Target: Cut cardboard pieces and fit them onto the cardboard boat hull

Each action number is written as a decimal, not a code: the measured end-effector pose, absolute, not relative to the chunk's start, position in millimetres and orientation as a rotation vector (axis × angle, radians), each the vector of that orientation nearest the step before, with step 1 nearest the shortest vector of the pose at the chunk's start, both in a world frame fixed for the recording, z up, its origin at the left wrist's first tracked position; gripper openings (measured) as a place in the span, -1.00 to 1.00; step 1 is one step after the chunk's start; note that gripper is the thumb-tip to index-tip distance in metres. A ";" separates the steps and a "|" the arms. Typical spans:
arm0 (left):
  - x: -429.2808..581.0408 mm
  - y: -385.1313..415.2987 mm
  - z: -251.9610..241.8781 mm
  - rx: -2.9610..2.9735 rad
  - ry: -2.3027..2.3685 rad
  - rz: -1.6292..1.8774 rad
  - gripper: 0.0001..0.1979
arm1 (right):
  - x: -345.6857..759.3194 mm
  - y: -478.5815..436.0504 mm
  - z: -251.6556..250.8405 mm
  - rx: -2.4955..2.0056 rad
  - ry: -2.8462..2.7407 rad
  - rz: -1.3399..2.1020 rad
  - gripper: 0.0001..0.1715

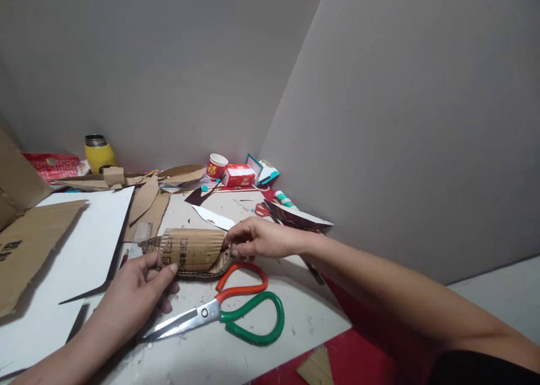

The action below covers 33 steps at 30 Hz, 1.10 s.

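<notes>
A curved piece of brown cardboard (194,250) with black printing is held between my two hands over the table. At its left end, my left hand (145,275) grips it with the thumb on the near face. My right hand (248,240) pinches the right end, where the edge curls inward. Just in front of the cardboard lie large scissors (206,313) with one orange and one green handle, blades pointing left under my left hand's side. The fingertips of both hands are partly hidden behind the cardboard.
White board (101,244) and a large cardboard sheet (37,250) lie at left. Cardboard scraps (147,202), a yellow jar (99,154), a paper cup (216,166) and a red box (239,175) stand farther back. Small red scissors (262,209) lie near the wall.
</notes>
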<state>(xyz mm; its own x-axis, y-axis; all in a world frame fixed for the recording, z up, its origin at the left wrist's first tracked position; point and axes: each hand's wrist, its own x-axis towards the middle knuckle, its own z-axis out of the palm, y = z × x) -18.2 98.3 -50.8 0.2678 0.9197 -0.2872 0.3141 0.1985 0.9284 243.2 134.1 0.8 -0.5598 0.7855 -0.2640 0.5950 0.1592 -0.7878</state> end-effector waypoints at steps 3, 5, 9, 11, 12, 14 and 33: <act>-18.4 97.8 -50.6 1.346 1.282 0.654 -0.61 | 245.8 135.8 0.4 -1.406 -2.037 1.485 -0.69; -18.4 97.9 -50.3 1.339 1.282 0.664 -0.61 | 246.6 134.7 -6.5 -1.400 -1.905 1.596 -0.68; -19.7 99.6 -49.5 1.319 1.283 0.712 -0.61 | 246.8 127.3 -26.7 -1.232 -1.693 1.739 -0.55; -21.1 100.6 -48.4 1.265 1.274 0.748 -0.62 | 245.7 123.3 -33.6 -1.150 -1.654 1.709 -0.54; -22.0 101.1 -47.7 1.227 1.264 0.760 -0.63 | 244.8 121.6 -35.1 -1.126 -1.667 1.679 -0.58; -23.8 102.0 -45.6 1.154 1.228 0.773 -0.66 | 242.3 118.9 -34.0 -1.108 -1.755 1.575 -0.64; -24.1 99.0 -37.6 1.185 1.143 0.627 -0.77 | 215.9 77.1 -50.0 -0.918 -1.611 1.704 -0.62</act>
